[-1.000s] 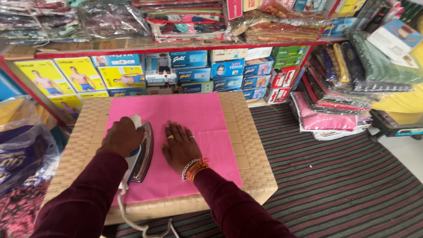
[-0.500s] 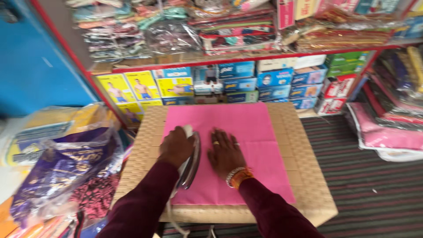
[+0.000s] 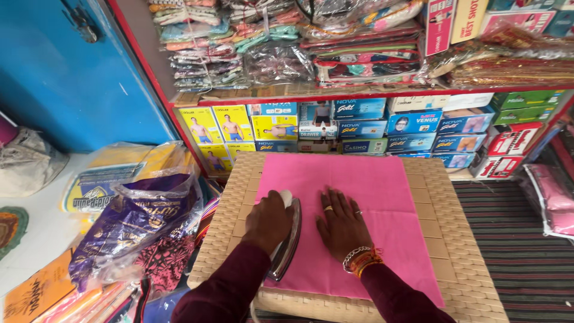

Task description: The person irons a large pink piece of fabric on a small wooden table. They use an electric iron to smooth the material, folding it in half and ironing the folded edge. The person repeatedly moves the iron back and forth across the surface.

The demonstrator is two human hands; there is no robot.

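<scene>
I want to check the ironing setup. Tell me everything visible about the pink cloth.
The pink cloth is plain, thin-looking fabric spread flat on a woven tan mat. It shows faint fold creases. The left hand grips an iron on its left edge; the right hand presses flat on its middle.

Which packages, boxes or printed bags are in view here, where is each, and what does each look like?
Yellow boxes: lower shelf, left; flat, with figure pictures.
Blue boxes: lower shelf, middle; stacked.
Green boxes: lower shelf, right.
Red-and-white boxes: under the green ones.
Purple plastic bag: left of the wicker table; crinkled.
</scene>
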